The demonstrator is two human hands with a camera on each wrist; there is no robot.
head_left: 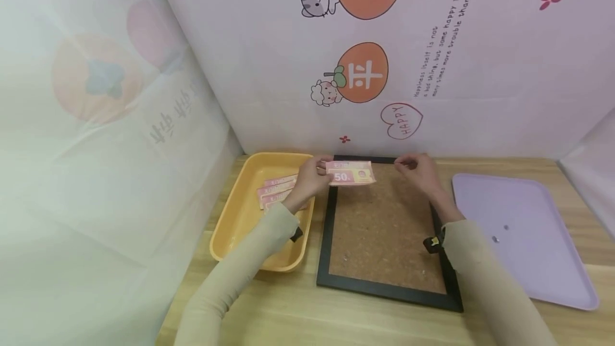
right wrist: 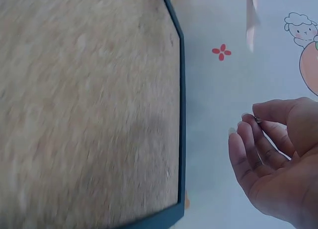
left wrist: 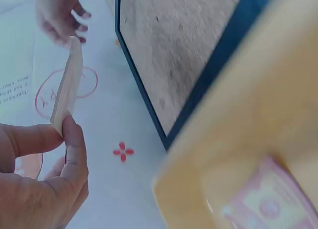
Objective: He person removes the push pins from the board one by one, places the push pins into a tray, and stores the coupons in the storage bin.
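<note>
My left hand (head_left: 313,176) pinches a pink and yellow paper coupon marked 50 (head_left: 353,173) between thumb and fingers, above the upper left corner of a black-framed cork board (head_left: 384,228). In the left wrist view the coupon (left wrist: 68,87) shows nearly edge-on. Over the board's upper right part is my right hand (head_left: 419,172), apart from the coupon. Between its thumb and index finger the right wrist view shows a tiny dark pin (right wrist: 257,118), mostly hidden by the fingertips. Several more pink coupons (head_left: 274,190) lie in a yellow tray (head_left: 230,228), below my left forearm.
On the right a flat purple tray (head_left: 528,266) holds two tiny pins (head_left: 496,239). Small shiny specks sit near the board's lower corners. A white printed cloth (head_left: 278,79) hangs behind the wooden table (head_left: 269,308) and along its left side.
</note>
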